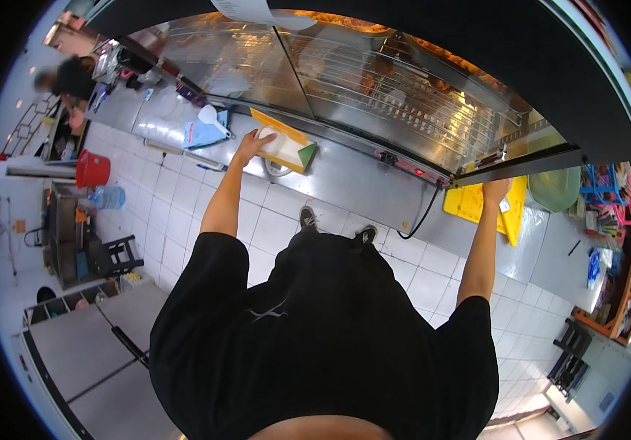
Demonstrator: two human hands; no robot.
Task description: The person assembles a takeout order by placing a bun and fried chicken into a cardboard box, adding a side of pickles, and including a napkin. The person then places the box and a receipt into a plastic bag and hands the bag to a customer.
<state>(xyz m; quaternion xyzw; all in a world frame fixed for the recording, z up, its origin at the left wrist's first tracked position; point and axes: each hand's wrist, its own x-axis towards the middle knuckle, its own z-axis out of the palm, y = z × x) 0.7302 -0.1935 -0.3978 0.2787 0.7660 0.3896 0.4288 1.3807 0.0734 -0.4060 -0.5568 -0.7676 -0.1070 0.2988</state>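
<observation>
My left hand (254, 147) reaches into an open yellow carton (286, 154) with a green end flap, its fingers closed round a white rounded thing (271, 138) inside. The carton rests over a small kitchen scale (277, 169), partly hidden under it, on the steel counter (352, 172). Far to the right, my right hand (496, 192) is at the lower frame of the lit display case (403, 88), above a yellow cutting board (469, 203). The frame hides its fingertips. A small white object (504, 204) lies beside that hand on the board.
Left of the carton lie a white scoop (213, 117) and a blue packet (200, 132). A black cable (425, 216) hangs over the counter's front edge. A green translucent tub (554, 189) stands at the right. A red bucket (93, 169) and another person (75, 79) are at the far left.
</observation>
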